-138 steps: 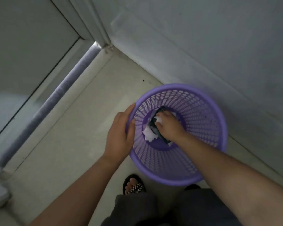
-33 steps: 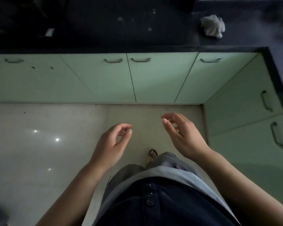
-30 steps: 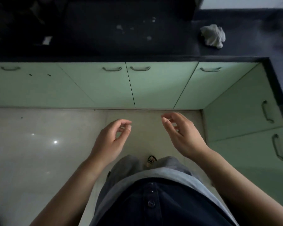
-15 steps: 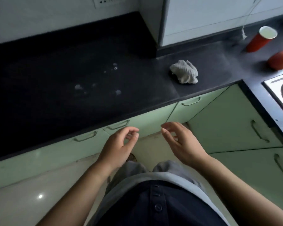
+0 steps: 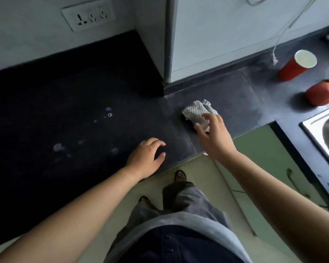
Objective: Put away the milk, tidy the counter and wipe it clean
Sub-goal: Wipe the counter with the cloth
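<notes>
The crumpled grey cloth [image 5: 197, 114] lay on the dark worktop [image 5: 235, 103], near its front edge, with its long axis running roughly from ten to four o'clock. The right hand [image 5: 215, 137] was over its four o'clock end, fingers [image 5: 207, 116] spread and loose, touching or just above the fabric and not yet clenched on it. The left hand [image 5: 145, 158] rested at about eight o'clock from the cloth, well apart, its fingers slack and empty, so the right was plainly the nearer. White milk splashes [image 5: 59, 148] dotted the worktop toward nine o'clock, with open surface between. A red cup [image 5: 292, 68] and a tomato [image 5: 321, 93] stood toward two o'clock, and the sink [image 5: 323, 126] toward three.
</notes>
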Demonstrator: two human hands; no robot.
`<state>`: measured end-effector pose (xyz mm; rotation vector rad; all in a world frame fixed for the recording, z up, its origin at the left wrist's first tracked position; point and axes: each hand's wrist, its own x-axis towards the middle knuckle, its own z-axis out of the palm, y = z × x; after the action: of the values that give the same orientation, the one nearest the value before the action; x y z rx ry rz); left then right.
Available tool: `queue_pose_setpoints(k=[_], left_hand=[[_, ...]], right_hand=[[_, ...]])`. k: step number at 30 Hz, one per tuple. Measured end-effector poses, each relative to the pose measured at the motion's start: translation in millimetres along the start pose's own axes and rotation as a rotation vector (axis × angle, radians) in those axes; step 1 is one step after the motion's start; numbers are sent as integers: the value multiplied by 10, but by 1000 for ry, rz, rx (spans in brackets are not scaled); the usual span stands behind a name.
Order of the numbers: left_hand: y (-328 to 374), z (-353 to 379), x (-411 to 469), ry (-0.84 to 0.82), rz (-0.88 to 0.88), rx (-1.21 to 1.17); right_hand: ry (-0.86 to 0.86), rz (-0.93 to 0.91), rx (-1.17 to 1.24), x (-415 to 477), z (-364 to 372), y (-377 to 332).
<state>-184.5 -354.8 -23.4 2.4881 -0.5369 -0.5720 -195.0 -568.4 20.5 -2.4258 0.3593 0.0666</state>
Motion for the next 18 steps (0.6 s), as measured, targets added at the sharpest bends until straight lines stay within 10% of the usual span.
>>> queue_pose_setpoints(k=[18], left_hand=[[43,416,467,24,-189,332]], right_hand=[[-167,-347,-393,775,296,683]])
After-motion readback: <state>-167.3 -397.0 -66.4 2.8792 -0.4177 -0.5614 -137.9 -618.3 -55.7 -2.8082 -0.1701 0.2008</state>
